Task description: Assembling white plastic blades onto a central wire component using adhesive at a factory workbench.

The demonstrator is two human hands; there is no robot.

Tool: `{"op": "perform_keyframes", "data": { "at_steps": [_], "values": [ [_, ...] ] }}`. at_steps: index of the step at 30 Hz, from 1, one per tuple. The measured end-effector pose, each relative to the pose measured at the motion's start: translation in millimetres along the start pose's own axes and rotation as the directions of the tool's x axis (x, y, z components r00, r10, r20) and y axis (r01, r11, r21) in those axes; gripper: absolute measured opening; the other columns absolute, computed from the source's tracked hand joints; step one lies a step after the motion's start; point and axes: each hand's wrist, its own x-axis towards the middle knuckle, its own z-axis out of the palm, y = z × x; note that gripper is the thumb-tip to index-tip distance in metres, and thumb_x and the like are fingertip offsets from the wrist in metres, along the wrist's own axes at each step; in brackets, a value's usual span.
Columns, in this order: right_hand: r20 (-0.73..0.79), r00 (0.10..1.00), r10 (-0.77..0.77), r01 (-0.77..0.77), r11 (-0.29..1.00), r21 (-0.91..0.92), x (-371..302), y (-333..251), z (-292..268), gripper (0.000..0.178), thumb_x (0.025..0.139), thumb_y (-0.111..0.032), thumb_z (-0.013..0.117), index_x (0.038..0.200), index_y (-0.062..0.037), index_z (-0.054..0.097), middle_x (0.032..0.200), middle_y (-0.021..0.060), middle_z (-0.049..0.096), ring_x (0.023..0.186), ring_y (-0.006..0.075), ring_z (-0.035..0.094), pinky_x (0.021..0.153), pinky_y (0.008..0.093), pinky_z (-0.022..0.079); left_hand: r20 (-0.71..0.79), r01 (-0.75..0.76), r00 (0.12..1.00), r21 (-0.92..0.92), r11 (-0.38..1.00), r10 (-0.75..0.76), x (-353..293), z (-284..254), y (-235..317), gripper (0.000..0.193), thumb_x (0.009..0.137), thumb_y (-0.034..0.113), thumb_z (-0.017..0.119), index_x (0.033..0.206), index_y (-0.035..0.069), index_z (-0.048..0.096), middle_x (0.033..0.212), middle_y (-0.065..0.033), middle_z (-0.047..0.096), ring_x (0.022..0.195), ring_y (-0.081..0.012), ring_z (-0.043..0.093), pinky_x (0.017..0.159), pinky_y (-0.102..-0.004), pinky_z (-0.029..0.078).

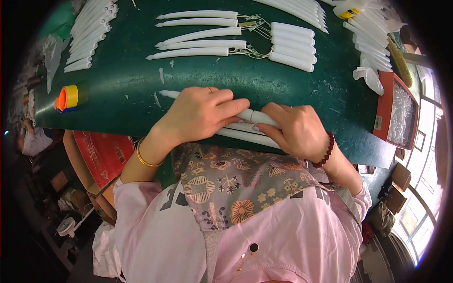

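A white electric taper candle [246, 114] lies crosswise in both hands, low over the near edge of the green table. My left hand [196, 113] is closed around its longer part, whose pointed tip sticks out to the left. My right hand [301, 129] wraps the right end, thumb underneath. A thin seam shows on the candle between the two hands. Under them, more white candle tubes [250, 137] lie near the table edge, partly hidden by the hands. Farther back, several candle tops [198, 50] are joined by thin wires [250, 53] to short white base tubes [291, 48].
Stacks of white tubes lie at the far left [92, 35], far middle [302, 13] and right [368, 45]. A yellow-labelled bottle [349, 10] rests at the far right. An orange-yellow tape roll [71, 96] is at left; a red box [384, 111] with small white pieces stands at right.
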Motion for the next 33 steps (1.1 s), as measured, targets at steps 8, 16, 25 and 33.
{"op": "perform_keyframes", "data": {
  "at_steps": [8, 16, 25, 33],
  "values": [
    [0.012, 1.000, -0.009, 0.009, 1.000, 0.010, -7.6, 3.9, 15.1, 0.025, 0.095, -0.023, 0.074, 0.098, -0.0032, 0.060, 0.077, 0.0165, 0.065, 0.066, 0.0396, 0.064, 0.058, 0.0472, 0.051, -0.029, -0.052, 0.998, 0.118, 0.992, 0.056, 2.0, 4.8, 9.2, 0.029, 0.083, 0.026, 0.080, 0.110, 0.015, 0.073, 0.074, 0.0003, 0.052, 0.058, -0.0173, 0.061, 0.049, -0.0330, 0.048],
    [0.061, 0.998, -0.005, 0.020, 0.969, -0.248, -11.6, -1.7, 8.0, 0.031, 0.096, -0.030, 0.074, 0.095, -0.0042, 0.057, 0.073, 0.0136, 0.062, 0.062, 0.0356, 0.064, 0.054, 0.0445, 0.050, 0.011, -0.099, 0.995, 0.126, 0.987, 0.098, 6.1, 13.5, 9.2, 0.029, 0.085, 0.021, 0.074, 0.112, 0.010, 0.073, 0.073, -0.0026, 0.052, 0.056, -0.0191, 0.060, 0.047, -0.0341, 0.048],
    [0.022, 1.000, -0.016, 0.021, 0.971, -0.238, -2.5, 13.6, 4.0, 0.030, 0.096, -0.030, 0.073, 0.095, -0.0048, 0.057, 0.071, 0.0126, 0.062, 0.062, 0.0349, 0.063, 0.053, 0.0439, 0.050, -0.035, -0.065, 0.997, 0.077, 0.995, 0.068, 16.4, 21.1, 1.9, 0.038, 0.077, 0.017, 0.083, 0.112, 0.005, 0.075, 0.076, -0.0039, 0.057, 0.055, -0.0224, 0.058, 0.049, -0.0352, 0.047],
    [-0.160, 0.983, -0.094, 0.045, 0.957, -0.288, 15.5, 39.4, -11.5, 0.025, 0.093, -0.021, 0.075, 0.113, -0.0071, 0.071, 0.095, 0.0098, 0.068, 0.089, 0.0298, 0.067, 0.077, 0.0424, 0.053, -0.085, 0.145, 0.987, 0.062, 0.988, -0.139, 19.3, 25.1, -2.3, 0.034, 0.081, 0.026, 0.083, 0.107, 0.007, 0.074, 0.096, -0.0068, 0.060, 0.090, -0.0266, 0.062, 0.076, -0.0400, 0.051]
  ]
}}
